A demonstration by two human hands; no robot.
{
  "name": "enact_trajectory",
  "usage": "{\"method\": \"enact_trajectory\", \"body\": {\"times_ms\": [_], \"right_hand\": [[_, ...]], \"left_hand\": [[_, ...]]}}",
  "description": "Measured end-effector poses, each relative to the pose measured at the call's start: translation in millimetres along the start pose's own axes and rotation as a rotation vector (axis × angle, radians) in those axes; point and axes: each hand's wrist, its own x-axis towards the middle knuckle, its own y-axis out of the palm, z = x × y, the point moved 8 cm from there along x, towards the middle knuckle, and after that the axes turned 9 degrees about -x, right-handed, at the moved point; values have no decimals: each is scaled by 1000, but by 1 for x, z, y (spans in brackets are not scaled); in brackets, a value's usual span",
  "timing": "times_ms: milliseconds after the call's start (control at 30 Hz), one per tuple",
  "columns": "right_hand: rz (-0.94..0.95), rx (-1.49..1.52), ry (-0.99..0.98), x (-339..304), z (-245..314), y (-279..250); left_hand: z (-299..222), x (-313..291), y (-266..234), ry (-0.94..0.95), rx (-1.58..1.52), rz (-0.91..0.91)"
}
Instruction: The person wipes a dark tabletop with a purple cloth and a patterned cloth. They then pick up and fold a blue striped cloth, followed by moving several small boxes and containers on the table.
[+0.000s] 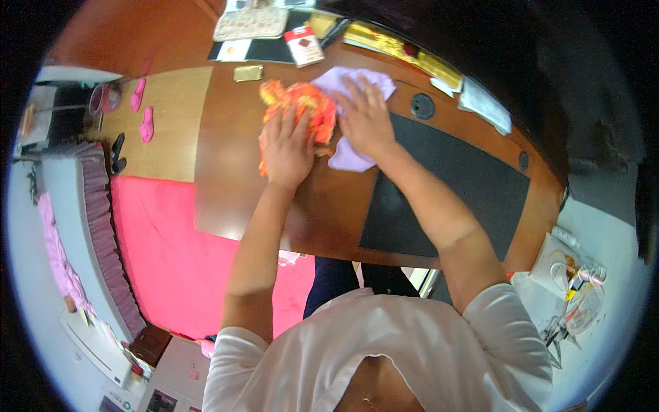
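Note:
A bright orange-and-yellow fluffy item (322,113), soft and bunched up, lies on the brown wooden desk (230,151). I cannot make out whether it is a cloth or a knitted piece. My left hand (288,147) rests on top of it, fingers stretched and slightly apart. To its right a lavender cloth (353,159) is spread, partly tucked against the orange item. My right hand (367,117) lies over that cloth with its fingers spread. Both palms face down, so what is under them is hidden.
A black desk mat (446,192) covers the desk's right part. Toward the back are a small gold box (248,73), a red-and-white pack (303,47), a patterned pouch (250,24) and a long gold box (401,51). Pink slippers (146,125) lie on the floor at left.

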Motion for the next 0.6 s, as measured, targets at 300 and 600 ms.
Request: {"method": "enact_trajectory", "body": {"times_ms": [300, 600], "right_hand": [[69, -145, 167, -149, -109, -41], [-77, -352, 845, -433, -289, -104]], "left_hand": [[-76, -99, 21, -41, 86, 116], [-292, -141, 110, 413, -270, 439]]}}
